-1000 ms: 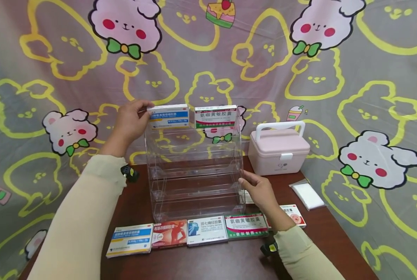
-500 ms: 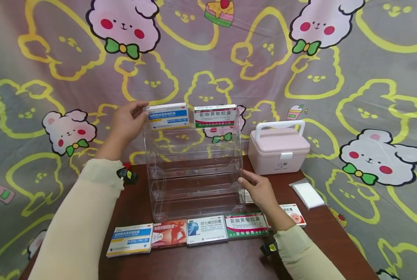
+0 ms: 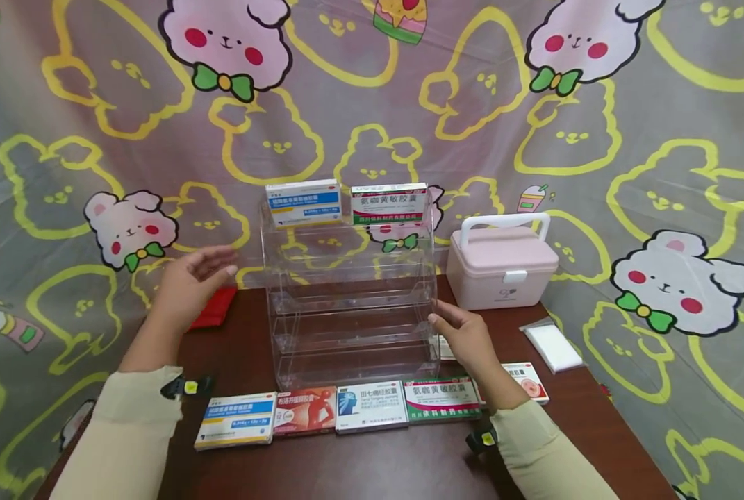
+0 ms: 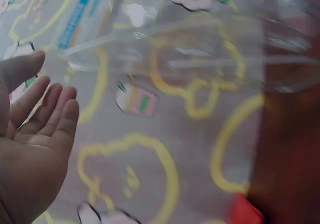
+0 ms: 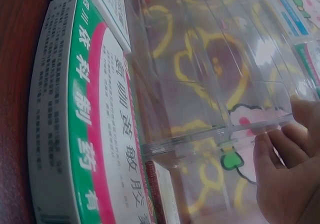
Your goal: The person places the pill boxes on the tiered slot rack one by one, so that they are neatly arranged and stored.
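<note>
A clear plastic tiered rack (image 3: 353,340) stands on the table. Its top tier holds a blue-and-white medicine box (image 3: 304,203) at the left and a green-and-white medicine box (image 3: 389,205) at the right. My left hand (image 3: 190,285) is in the air left of the rack, fingers loosely extended and nothing in them. With thumb and fingers on either side of its right side panel, my right hand (image 3: 465,337) pinches the rack. In the right wrist view, the panel edge (image 5: 250,126) runs between that thumb and the fingers.
Before the rack lies a row: blue-and-white box (image 3: 235,421), red box (image 3: 305,411), white box (image 3: 371,406), green-and-white box (image 3: 442,398). Another box (image 3: 526,382) is partly behind my right arm. A pink handled case (image 3: 501,271), white packet (image 3: 554,347) and red item (image 3: 215,307) lie around.
My left hand has let go of the blue-and-white box on the top tier and moved down and left. That box stays in place. My right hand keeps its spot on the rack.
</note>
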